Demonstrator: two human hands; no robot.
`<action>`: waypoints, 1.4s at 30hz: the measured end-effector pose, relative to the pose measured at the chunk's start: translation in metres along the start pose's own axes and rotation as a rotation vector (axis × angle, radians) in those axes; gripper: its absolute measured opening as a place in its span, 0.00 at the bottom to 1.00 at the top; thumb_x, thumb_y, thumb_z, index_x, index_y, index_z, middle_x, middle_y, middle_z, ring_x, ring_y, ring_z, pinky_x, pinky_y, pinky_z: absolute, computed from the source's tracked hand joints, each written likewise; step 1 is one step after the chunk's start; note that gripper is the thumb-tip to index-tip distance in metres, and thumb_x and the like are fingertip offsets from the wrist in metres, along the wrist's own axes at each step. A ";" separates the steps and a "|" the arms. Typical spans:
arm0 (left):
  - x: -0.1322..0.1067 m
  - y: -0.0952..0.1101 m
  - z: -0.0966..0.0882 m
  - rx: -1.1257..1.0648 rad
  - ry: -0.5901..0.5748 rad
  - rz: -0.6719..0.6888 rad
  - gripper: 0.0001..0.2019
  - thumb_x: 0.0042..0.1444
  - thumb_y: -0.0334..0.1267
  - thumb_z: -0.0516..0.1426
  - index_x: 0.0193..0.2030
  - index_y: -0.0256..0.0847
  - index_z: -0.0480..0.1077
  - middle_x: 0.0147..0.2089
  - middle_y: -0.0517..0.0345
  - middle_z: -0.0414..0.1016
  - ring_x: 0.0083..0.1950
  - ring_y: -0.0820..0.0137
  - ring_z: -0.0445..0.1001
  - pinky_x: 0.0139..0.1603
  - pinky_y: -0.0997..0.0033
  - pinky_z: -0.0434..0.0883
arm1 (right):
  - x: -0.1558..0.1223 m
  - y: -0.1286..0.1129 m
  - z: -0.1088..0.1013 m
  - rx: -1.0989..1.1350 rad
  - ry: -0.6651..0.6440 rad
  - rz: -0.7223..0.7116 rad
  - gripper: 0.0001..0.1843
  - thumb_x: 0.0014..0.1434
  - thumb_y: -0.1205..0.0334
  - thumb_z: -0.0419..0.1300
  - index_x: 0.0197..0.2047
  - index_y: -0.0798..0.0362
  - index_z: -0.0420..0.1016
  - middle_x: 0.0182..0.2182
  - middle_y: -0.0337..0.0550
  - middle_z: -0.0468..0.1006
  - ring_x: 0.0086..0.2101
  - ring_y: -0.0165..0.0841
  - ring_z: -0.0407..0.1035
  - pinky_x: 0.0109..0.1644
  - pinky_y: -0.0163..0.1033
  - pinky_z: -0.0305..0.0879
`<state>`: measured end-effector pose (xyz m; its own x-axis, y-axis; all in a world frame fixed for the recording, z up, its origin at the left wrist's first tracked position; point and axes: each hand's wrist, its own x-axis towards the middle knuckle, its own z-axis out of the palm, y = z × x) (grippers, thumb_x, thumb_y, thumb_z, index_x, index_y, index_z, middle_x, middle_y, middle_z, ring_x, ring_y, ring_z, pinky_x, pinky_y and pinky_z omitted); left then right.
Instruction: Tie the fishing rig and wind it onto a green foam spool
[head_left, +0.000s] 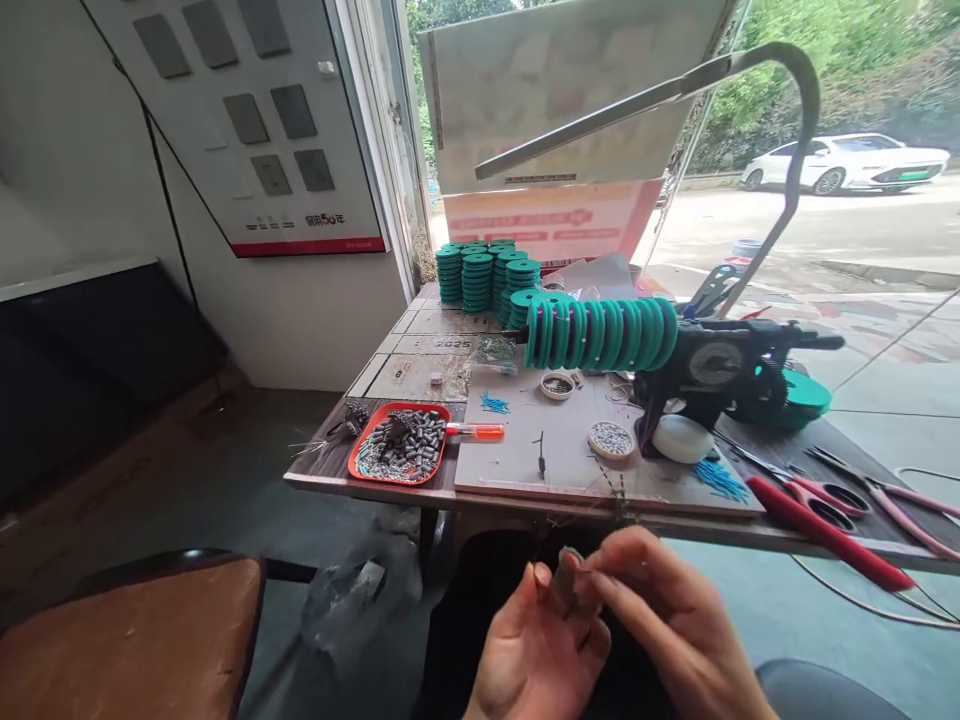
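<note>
Head view, left hand (536,650) and right hand (667,620) together below the table (337,478) edge, both sets of fingertips pinched on a small grey piece (566,582) between them, orange tray (358,448) beyond the left hand, red-handled scissors (825,497) beyond the right, green discs (600,335) farther ahead.

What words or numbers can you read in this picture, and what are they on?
"50", with characters too small to read: wall poster.
"2025": pale panel on the table.
Pink sign in the window: blurred, unreadable.
Small grey piece, pinched by left hand and right hand: no text seen.
</note>
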<state>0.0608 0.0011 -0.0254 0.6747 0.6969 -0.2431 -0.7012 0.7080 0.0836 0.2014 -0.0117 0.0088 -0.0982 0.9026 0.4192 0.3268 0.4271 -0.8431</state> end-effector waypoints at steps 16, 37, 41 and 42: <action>0.003 -0.003 0.002 -0.051 0.041 0.000 0.06 0.49 0.36 0.59 0.24 0.40 0.75 0.39 0.62 0.77 0.41 0.77 0.72 0.43 0.79 0.70 | -0.028 0.024 0.039 -0.130 0.196 -0.137 0.11 0.62 0.67 0.46 0.35 0.66 0.65 0.35 0.42 0.67 0.36 0.08 0.63 0.43 0.08 0.61; -0.020 0.020 0.002 0.862 0.523 0.488 0.16 0.38 0.48 0.66 0.22 0.37 0.69 0.18 0.63 0.70 0.23 0.81 0.67 0.28 0.83 0.64 | 0.004 0.023 0.038 -0.497 0.289 -0.533 0.18 0.64 0.61 0.43 0.34 0.55 0.72 0.36 0.41 0.65 0.45 0.20 0.56 0.55 0.29 0.48; -0.023 0.030 0.008 0.998 0.536 0.652 0.15 0.42 0.48 0.63 0.30 0.39 0.70 0.18 0.64 0.70 0.25 0.79 0.69 0.32 0.83 0.66 | 0.034 0.020 0.016 -0.806 0.155 -0.475 0.23 0.66 0.58 0.38 0.36 0.58 0.72 0.36 0.42 0.65 0.44 0.19 0.54 0.60 0.31 0.41; -0.023 0.031 0.009 0.916 0.469 0.603 0.15 0.42 0.48 0.63 0.31 0.40 0.69 0.16 0.66 0.68 0.23 0.79 0.69 0.30 0.83 0.65 | 0.039 0.021 0.012 -0.785 0.058 -0.504 0.26 0.66 0.57 0.38 0.33 0.59 0.72 0.32 0.43 0.65 0.39 0.17 0.53 0.57 0.28 0.42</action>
<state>0.0256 0.0084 -0.0082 0.0090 0.9704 -0.2414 -0.3219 0.2313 0.9181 0.1933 0.0329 0.0037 -0.3611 0.6076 0.7074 0.8020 0.5894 -0.0968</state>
